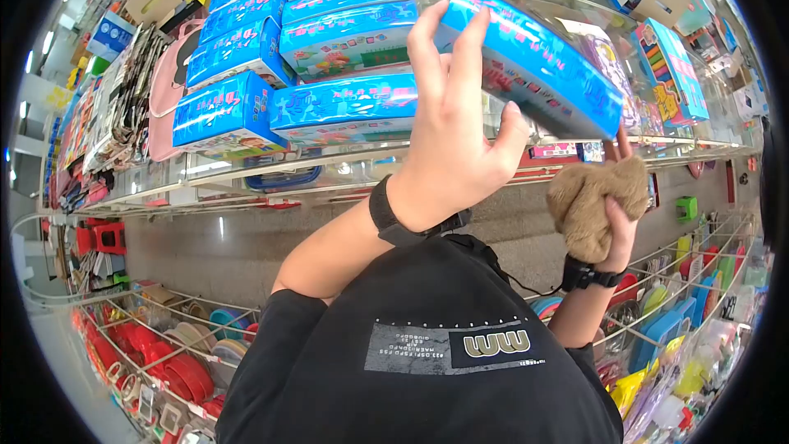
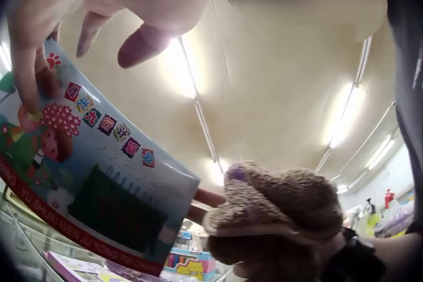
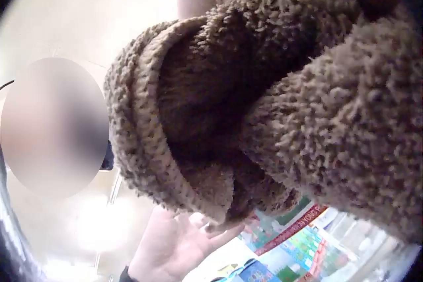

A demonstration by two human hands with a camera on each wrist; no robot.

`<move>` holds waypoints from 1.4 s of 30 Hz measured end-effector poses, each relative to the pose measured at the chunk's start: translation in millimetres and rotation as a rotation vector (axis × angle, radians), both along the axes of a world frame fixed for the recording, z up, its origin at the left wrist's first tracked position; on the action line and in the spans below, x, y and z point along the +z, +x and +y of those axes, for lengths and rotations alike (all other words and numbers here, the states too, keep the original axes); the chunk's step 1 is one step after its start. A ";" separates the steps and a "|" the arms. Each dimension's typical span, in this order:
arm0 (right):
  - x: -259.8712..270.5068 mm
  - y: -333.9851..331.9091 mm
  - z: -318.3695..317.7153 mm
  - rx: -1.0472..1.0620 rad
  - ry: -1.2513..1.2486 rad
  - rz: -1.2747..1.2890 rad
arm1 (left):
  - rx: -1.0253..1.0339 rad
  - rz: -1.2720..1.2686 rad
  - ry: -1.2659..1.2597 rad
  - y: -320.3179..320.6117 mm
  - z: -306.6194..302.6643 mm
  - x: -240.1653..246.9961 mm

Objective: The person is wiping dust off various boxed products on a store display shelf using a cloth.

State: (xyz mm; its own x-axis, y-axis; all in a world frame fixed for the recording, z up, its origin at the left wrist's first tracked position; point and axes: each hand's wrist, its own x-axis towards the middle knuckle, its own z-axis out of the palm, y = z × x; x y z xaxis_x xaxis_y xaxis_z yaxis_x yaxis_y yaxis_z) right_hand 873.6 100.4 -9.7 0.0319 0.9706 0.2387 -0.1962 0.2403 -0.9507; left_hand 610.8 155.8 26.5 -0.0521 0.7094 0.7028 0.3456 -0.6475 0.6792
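Item: hands, two, both mine, each with one black wrist strap.

Left hand (image 1: 460, 131), one. Grip: fingers bent over the near end of one blue box (image 1: 538, 57), holding it; the thumb stands apart from the box in the left wrist view. The box is raised and tilted above the tabletop (image 1: 193, 171), its far end sloping down to my right.

Right hand (image 1: 620, 230), one. Grip: closed round one brown plush cloth (image 1: 588, 201), bunched in folds. Two fingertips reach past the cloth to the lower end of the same box, touching it.

Boxes of like blue printing, on the tabletop to the left of the raised one: two columns side by side. Left column (image 1: 222, 111), four seen. Right column (image 1: 349, 103), four or more; the rear edges run together too closely to count surely.

Also on the tabletop: one pink item (image 1: 167, 86), left of the columns; beside it, one pile of wrapped goods (image 1: 115, 127), pieces uncounted; right of the raised box, one box with coloured sticks pictured (image 1: 670, 74).

Beyond the aisle floor (image 1: 205, 242): one green stool (image 1: 686, 209), on the right.
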 end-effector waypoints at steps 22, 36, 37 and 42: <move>-48.8 60.7 37.2 0.620 -0.245 -0.053 | 0.515 0.344 -0.199 61.1 30.6 -26.2; -53.4 46.8 44.7 0.798 -0.212 -0.088 | 0.448 0.565 -0.246 65.9 32.1 -2.6; -51.7 46.8 44.0 0.792 -0.249 -0.050 | 0.455 0.581 -0.234 68.4 31.3 -5.4; -67.5 49.9 48.9 0.809 -0.188 -0.120 | 0.399 0.624 -0.248 71.4 26.2 -14.0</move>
